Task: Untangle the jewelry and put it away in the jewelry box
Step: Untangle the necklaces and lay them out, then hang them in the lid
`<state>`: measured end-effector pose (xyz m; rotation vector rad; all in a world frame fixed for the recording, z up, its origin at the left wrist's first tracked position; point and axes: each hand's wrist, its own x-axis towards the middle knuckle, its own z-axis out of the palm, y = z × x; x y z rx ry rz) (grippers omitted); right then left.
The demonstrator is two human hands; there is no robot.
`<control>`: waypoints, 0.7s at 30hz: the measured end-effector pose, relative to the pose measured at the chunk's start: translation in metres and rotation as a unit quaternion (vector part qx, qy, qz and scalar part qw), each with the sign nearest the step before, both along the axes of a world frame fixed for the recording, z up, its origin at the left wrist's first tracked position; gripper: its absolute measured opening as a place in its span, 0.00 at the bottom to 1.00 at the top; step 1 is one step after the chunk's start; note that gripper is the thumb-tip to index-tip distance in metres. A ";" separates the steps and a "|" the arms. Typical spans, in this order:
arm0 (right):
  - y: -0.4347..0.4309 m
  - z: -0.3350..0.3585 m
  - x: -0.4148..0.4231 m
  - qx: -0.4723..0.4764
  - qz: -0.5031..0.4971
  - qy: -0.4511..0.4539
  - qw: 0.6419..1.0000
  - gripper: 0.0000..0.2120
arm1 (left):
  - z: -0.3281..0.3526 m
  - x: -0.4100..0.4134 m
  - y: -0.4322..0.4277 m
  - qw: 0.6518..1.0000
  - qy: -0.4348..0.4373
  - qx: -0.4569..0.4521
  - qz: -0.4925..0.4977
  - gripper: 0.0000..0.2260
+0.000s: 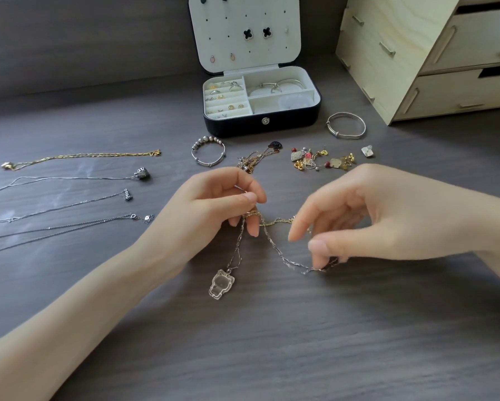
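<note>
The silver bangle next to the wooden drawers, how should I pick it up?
The silver bangle lies flat on the table, apart from everything else. Probably come from above and pinch its near rim, one finger inside the ring, thumb outside. The open middle leaves room for that.

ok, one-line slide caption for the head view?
Both hands tease a silver chain apart before the open jewelry box.

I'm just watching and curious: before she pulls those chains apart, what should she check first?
1. Left hand pinching the knot: ok.
2. Right hand holding the silver chain: ok.
3. Gold chain free of the silver one: not ok, they cross.
4. Clear pendant hanging unsnagged: ok.
5. Jewelry box open: ok.
6. Clasp undone: cannot tell.
</note>
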<state>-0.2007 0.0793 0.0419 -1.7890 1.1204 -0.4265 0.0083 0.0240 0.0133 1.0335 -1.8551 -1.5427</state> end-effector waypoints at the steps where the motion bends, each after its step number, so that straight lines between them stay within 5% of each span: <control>1: -0.001 -0.002 0.002 -0.042 -0.023 0.010 0.999 0.03 | 0.000 0.001 0.000 1.000 0.004 0.001 -0.002 0.05; 6: -0.011 -0.024 0.012 -0.269 -0.118 0.147 0.945 0.10 | -0.001 0.002 0.000 0.999 0.037 0.012 -0.012 0.04; 16: -0.017 -0.040 0.030 -0.346 -0.089 0.180 0.917 0.09 | -0.001 0.006 0.001 0.997 0.065 0.017 -0.031 0.05; 21: -0.017 -0.034 0.020 -0.269 -0.102 0.117 0.951 0.03 | -0.003 0.007 0.000 0.998 0.051 0.018 -0.013 0.08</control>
